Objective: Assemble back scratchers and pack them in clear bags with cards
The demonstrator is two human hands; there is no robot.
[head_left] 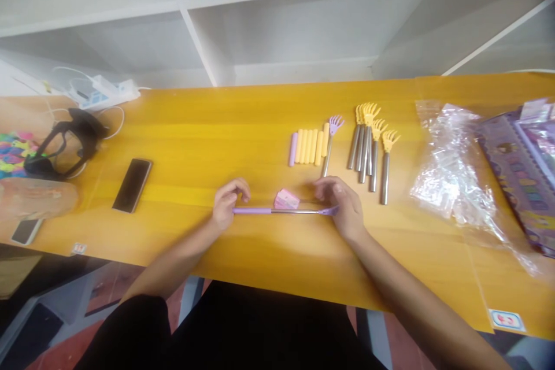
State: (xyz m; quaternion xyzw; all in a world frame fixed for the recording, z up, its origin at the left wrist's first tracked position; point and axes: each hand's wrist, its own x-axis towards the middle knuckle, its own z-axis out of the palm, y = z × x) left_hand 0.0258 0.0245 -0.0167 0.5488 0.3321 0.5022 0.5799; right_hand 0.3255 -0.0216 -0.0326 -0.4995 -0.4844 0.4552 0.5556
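Observation:
A purple back scratcher (293,211) lies level between my hands, its metal rod showing between the purple handle and the claw head. My left hand (228,201) is closed at the handle's end, fingers curled. At the other end, my right hand (341,202) grips the claw head, which it partly covers. Just behind the rod rests a small stack of pink cards (287,199). Farther back are a row of yellow handle sleeves (309,146), one purple sleeve (293,149) and another purple-clawed scratcher (329,144). Several yellow-clawed scratchers (366,139) with bare metal rods lie to the right.
A crumpled clear plastic bag (453,167) and a purple printed box (520,179) are at the right. At the left are a phone (132,185), a black strapped item (65,144), a power strip (108,94) and a tub (37,196). White shelves (295,40) stand behind the table.

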